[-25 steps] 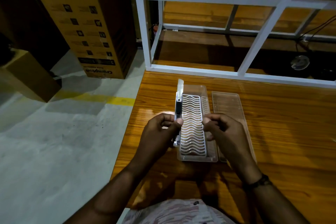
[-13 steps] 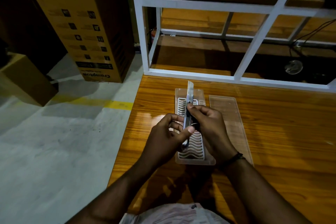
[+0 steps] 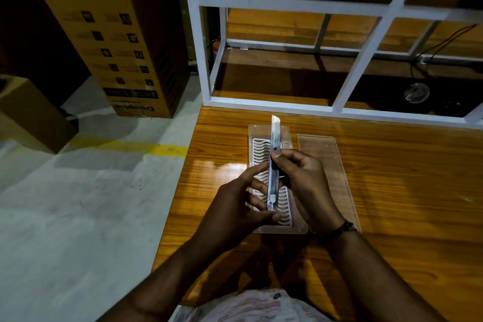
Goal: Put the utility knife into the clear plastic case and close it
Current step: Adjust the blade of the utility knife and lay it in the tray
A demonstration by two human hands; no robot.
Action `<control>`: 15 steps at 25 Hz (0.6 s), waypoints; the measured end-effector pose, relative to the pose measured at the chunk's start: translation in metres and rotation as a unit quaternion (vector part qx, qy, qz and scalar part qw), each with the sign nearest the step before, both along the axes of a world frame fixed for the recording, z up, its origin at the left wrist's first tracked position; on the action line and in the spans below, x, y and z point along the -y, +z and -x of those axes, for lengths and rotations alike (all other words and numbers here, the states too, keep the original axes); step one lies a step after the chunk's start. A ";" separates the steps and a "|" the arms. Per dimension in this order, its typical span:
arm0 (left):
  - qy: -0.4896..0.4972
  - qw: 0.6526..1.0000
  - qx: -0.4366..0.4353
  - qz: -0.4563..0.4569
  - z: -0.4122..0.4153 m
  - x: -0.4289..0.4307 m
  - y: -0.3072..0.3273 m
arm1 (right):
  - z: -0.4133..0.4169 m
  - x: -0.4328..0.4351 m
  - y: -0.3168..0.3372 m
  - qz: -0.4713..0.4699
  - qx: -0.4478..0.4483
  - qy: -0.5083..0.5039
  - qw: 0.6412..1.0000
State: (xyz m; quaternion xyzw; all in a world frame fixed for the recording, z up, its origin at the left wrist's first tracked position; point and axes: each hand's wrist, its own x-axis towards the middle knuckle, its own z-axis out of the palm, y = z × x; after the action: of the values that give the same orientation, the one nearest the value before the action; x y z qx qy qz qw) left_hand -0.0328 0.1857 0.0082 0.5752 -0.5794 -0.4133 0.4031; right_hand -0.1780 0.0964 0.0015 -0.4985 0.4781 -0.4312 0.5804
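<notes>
Holding, head view: both hands are gripping the utility knife (image 3: pixel 273 165) lengthwise above the open clear plastic case (image 3: pixel 264 230).
Left hand (image 3: pixel 235 206): fingers are pinching the knife's near end.
Right hand (image 3: pixel 305 180): fingertips are clamping its middle.
Lid (image 3: pixel 324 154): lying just right of the case on the wooden table (image 3: pixel 405 204).

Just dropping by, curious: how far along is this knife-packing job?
Done: the clear plastic case lies open, its lid beside it. In hand: left hand and right hand hold the utility knife above it. Left: laying the knife in, closing.
</notes>
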 end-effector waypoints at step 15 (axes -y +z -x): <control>0.016 1.000 -0.004 -0.003 0.003 0.009 -0.003 | 0.010 -0.025 -0.003 -0.014 0.014 0.009 1.000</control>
State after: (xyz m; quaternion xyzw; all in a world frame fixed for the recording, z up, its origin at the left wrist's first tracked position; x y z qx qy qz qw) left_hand -0.0362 0.1770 0.0055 0.5838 -0.5672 -0.4111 0.4106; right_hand -0.1878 0.1217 -0.0011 -0.4883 0.4715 -0.4264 0.5979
